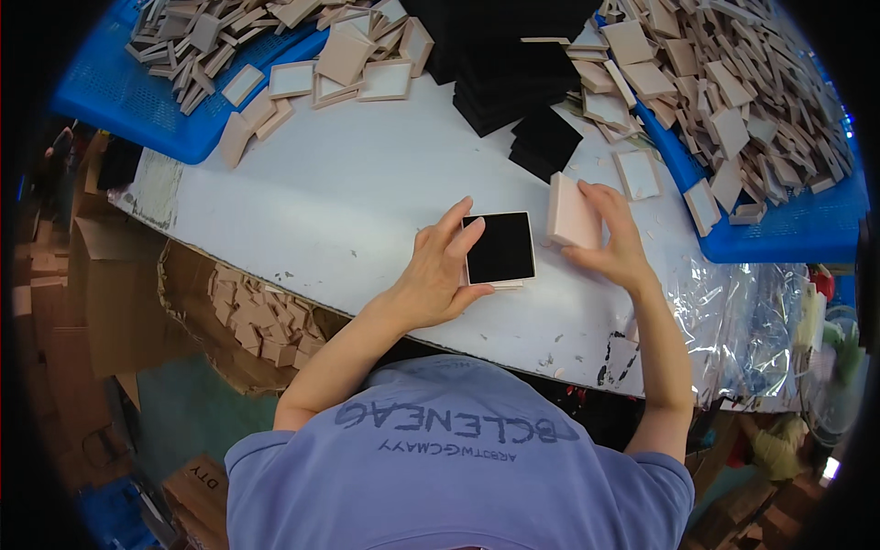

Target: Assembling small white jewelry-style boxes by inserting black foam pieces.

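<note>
In the head view, the left hand [438,270] rests on the white worktop [348,197], its fingers and thumb gripping the left edge of a small square box base with a black pad [500,247] lying flat there. Just to its right, the right hand [612,240] grasps a pink box lid [570,213], tilted up on edge. A stack of black pads [513,69] sits behind, between two blue trays [788,234] heaped with pink box parts [724,82]
</note>
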Motion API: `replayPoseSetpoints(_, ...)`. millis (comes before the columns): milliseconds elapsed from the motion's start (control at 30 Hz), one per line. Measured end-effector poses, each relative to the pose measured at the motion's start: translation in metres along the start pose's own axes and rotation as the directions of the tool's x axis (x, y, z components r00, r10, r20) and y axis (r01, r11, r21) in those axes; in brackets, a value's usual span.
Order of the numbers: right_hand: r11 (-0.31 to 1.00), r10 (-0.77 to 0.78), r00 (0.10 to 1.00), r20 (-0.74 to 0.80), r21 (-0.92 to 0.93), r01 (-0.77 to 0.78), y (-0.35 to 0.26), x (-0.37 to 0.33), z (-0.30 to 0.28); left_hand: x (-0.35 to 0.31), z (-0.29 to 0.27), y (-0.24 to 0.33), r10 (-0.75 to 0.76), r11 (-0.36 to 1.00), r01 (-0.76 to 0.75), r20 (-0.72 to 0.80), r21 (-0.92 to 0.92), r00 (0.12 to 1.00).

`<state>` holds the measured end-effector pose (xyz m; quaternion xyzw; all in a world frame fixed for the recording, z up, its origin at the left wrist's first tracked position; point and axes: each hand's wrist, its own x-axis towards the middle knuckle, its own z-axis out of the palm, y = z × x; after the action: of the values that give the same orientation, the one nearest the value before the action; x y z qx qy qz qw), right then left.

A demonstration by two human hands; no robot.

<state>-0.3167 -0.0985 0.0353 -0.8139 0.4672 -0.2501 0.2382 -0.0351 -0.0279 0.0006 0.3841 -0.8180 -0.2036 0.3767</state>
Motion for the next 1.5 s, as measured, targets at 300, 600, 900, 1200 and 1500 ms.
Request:
replayPoseSetpoints(300, 0.893, -0.388, 0.889, 0.241, -0.142, 0.428, -0.070, 0.013, 0.027, 0.010, -0.009, 0.003, 0.036, 0.999, -0.035, 0.048, -0.023, 0.998)
replayPoseSetpoints(600, 0.905, -0.297, 0.929, 0.220, -0.244, 0.347, -0.068, -0.009, 0.048, 0.010, -0.017, 0.004, -0.040, 0.958, -0.036, 0.260, 0.283, 0.965)
replayPoseSetpoints(900, 0.967, -0.253, 0.895, -0.367, -0.108, 0.229, -0.029, 0.054, 0.016, 0.070, -0.062, -0.135, -0.182, 0.819, 0.333, -0.338, 0.468, 0.923)
replayPoseSetpoints(1200, 0.907, -0.054, 0.974, -0.221, -0.418, -0.045, -0.011, 0.080, 0.030, 0.053, -0.072, -0.163, -0.361, 0.729, 0.477, -0.317, 0.490, 0.877)
replayPoseSetpoints(1500, 0.998, -0.047, 0.731, -0.681, -0.006, 0.060, -0.016, 0.052, 0.014, 0.014, -0.032, 0.009, 0.031, 0.999, -0.023, -0.212, 0.042, 0.977)
